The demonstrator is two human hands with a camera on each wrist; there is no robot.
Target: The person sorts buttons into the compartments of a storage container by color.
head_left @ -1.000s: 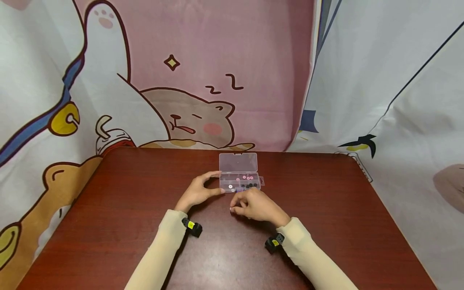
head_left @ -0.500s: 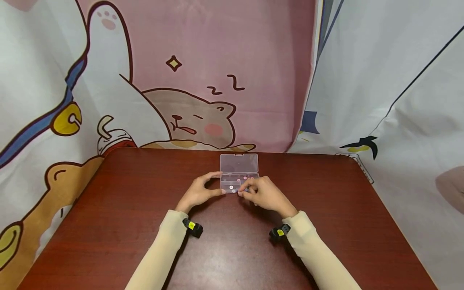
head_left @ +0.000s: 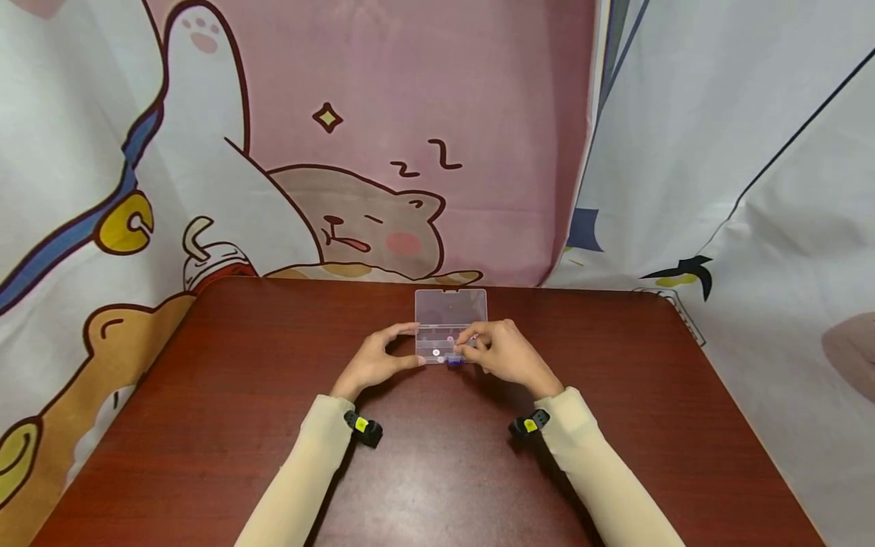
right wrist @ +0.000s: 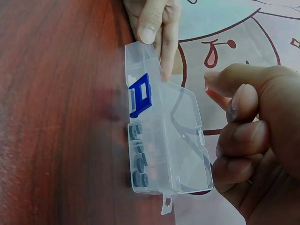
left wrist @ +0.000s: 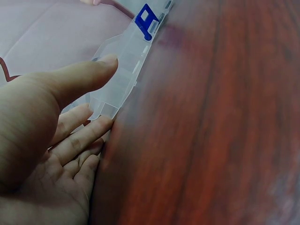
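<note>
A clear plastic compartment box (head_left: 431, 346) stands at the table's far side with its lid (head_left: 450, 306) raised. My left hand (head_left: 374, 361) holds its left end, thumb at the front wall and fingers at the end and back. My right hand (head_left: 502, 353) is over the box's right half, thumb and forefinger together. Between those fingertips a tiny pink piece (right wrist: 206, 87) shows, mostly hidden. Black round pieces (right wrist: 140, 161) lie in a front compartment. A white disc (head_left: 436, 352) and a pink ring (head_left: 450, 339) lie further left. A blue latch (right wrist: 142, 95) is on the front wall.
The dark red-brown table (head_left: 424, 471) extends around the box. Behind it hangs a printed cloth (head_left: 410, 91) with cartoon animals. Each wrist wears a small black camera, such as the left wrist camera (head_left: 368, 431).
My right hand has moved from in front of the box, back and rightward over its compartments, exposing the blue latch. My left hand keeps its hold on the box.
</note>
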